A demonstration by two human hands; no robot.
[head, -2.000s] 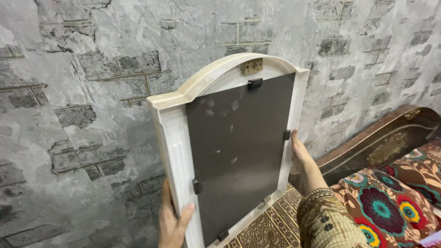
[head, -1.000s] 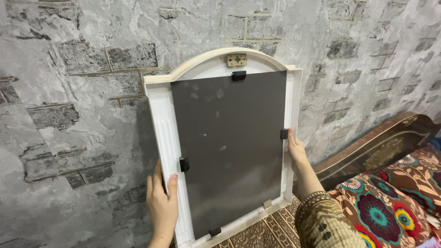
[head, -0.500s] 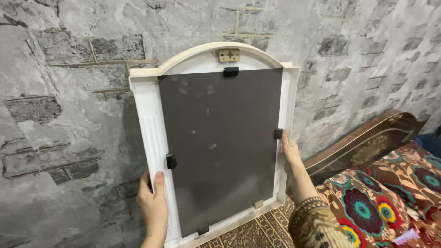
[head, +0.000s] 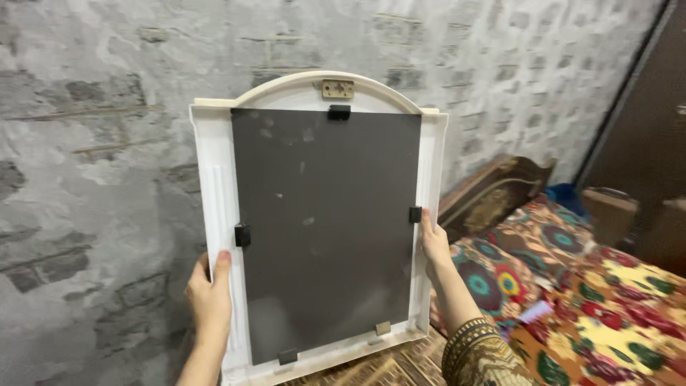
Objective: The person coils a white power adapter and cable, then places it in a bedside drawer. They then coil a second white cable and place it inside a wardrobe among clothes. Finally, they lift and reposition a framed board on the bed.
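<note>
The person holds a big frame (head: 314, 214) up in front of the grey wall (head: 86, 143), with its back side facing us. This looks like the holding-up step: the frame is lifted and stands almost straight, close to the wall, but I cannot tell if it touches the wall yet.

The left hand (head: 209, 300) is wrapped around the left edge of the frame, low down, with the thumb lying flat on the white rim. The right hand (head: 434, 243) grips the right edge of the frame, about halfway up, just below a small black clip (head: 415, 214).

The next move, I think, needs both hands to keep the frame level (it looks wide and awkward) and to line up the little metal hanger plate (head: 337, 88) at the top of the frame with whatever holds it on the wall. No hook or nail shows.

The frame is white, smooth plastic with a curved, arched top and straight ridged sides. Its middle is a flat dark brown board (head: 325, 229) with a few pale smudges. The wall looks rough, like old bricks under plaster. To the right of the frame is a bed cover (head: 586, 286) with bright round flowers, and a dark wooden headboard (head: 493, 193).
</note>
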